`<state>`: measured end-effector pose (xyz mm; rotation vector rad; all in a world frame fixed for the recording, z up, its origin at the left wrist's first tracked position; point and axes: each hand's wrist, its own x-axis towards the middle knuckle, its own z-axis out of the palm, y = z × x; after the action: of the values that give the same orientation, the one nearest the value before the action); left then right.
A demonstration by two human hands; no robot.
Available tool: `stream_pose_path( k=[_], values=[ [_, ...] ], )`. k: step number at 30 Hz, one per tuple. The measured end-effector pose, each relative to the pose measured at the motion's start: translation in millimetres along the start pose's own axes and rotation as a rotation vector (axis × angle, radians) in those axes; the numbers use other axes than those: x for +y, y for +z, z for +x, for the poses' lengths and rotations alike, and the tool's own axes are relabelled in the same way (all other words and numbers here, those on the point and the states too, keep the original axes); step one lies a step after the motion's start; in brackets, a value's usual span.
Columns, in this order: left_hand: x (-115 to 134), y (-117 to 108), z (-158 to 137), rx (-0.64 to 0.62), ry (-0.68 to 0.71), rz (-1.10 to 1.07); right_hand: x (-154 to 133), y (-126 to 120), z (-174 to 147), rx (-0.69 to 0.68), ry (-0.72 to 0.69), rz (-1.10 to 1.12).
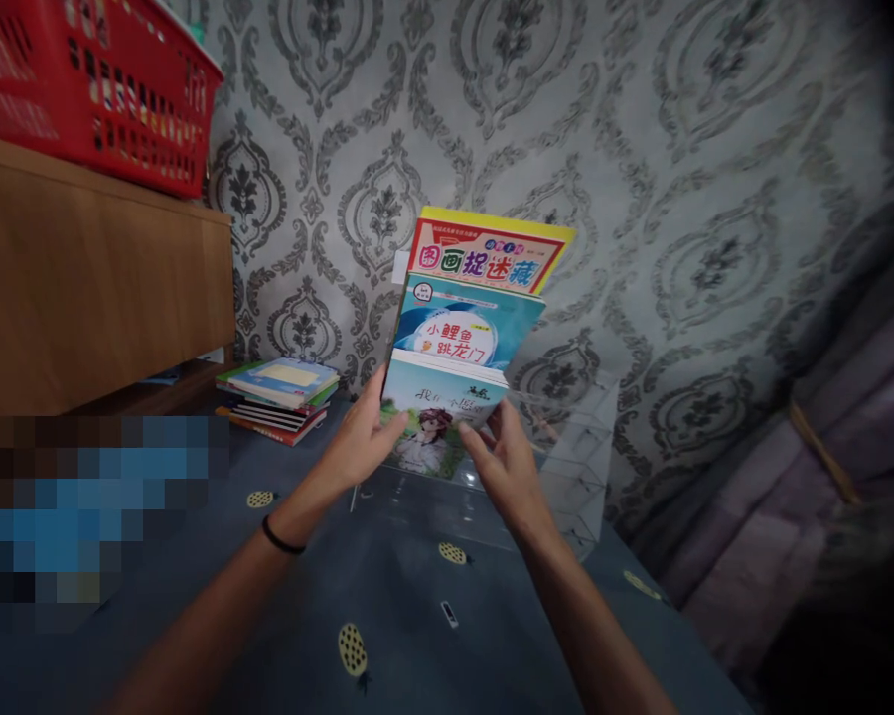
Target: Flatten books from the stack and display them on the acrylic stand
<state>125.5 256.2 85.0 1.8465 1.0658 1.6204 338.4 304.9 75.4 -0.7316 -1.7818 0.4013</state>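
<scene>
Both hands grip a stack of children's books, whose front cover [428,427] shows a drawn figure under a pale blue sky. My left hand [365,432], thumb on the cover, holds the left edge. On the right edge, my right hand [501,457] has its thumb on the front and its other fingers partly hidden. Behind rises a blue book [484,323] with a white oval on its cover, and farther back a red and yellow book [484,253]. A clear plastic book rack [581,467] stands around and behind the books; their lower edges are hard to make out.
To the left, a pile of books [279,392] lies on the dark blue pineapple-print cloth [402,616]. A small white object [448,614] lies nearer me. A red basket [134,89] sits on a wooden cabinet [104,288]. A tied curtain [775,497] hangs at right.
</scene>
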Motion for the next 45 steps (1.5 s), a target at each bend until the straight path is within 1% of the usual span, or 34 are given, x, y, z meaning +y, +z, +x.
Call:
stream_pose_path(
  k=[3,10,13,16,18,21,22,23,24,25,26,28,29,30,32,33,34,36,39,42,45],
  values=[
    [-8,0,1,0.019,0.008,-0.014,-2,-2,0,-0.012,0.039,0.054],
    [-16,0,3,0.032,0.061,0.008,-3,-3,2,-0.001,0.038,0.066],
    [-15,-1,4,0.045,0.033,0.015,-2,-5,3,-0.015,0.033,0.071],
    [-13,-7,4,0.096,-0.009,0.022,-2,-8,1,0.003,0.042,0.046],
    [-14,-13,2,0.142,-0.014,0.033,-6,-9,-2,0.109,0.045,0.011],
    [-22,-23,-9,0.219,-0.014,0.083,-18,-5,-14,0.391,0.014,-0.055],
    [-27,-25,-16,0.243,-0.010,0.113,-23,-1,-21,0.464,0.001,-0.071],
    [-32,-27,-24,0.264,-0.002,0.148,-27,4,-31,0.495,-0.009,-0.084],
    [-37,-28,-33,0.279,0.008,0.187,-32,12,-43,0.480,-0.016,-0.089],
    [-43,-28,-43,0.286,0.017,0.228,-35,20,-57,0.378,-0.013,-0.099],
    [-49,-28,-53,0.286,0.023,0.264,-38,29,-73,0.227,-0.022,-0.120],
    [-61,-26,-72,0.277,0.018,0.317,-40,47,-105,-0.054,-0.092,-0.157],
    [-67,-25,-82,0.272,0.009,0.333,-41,55,-119,-0.171,-0.148,-0.155],
    [-73,-23,-90,0.266,-0.006,0.343,-41,62,-130,-0.266,-0.158,-0.145],
    [-84,-18,-103,0.246,-0.041,0.351,-42,73,-143,-0.527,-0.150,-0.129],
    [-89,-16,-108,0.234,-0.060,0.352,-43,77,-146,-0.615,-0.142,-0.119],
    [-93,-13,-112,0.223,-0.080,0.352,-43,79,-147,-0.674,-0.136,-0.111],
    [-98,-10,-116,0.203,-0.113,0.353,-42,81,-146,-0.696,-0.104,-0.107],
    [-100,-9,-117,0.162,-0.150,0.353,-38,81,-145,-0.648,-0.047,-0.106],
    [-99,-11,-116,0.128,-0.179,0.350,-34,80,-148,-0.636,-0.022,-0.104],
    [-99,-12,-115,0.124,-0.190,0.350,-32,80,-150,-0.647,-0.006,-0.123]
  ],
)
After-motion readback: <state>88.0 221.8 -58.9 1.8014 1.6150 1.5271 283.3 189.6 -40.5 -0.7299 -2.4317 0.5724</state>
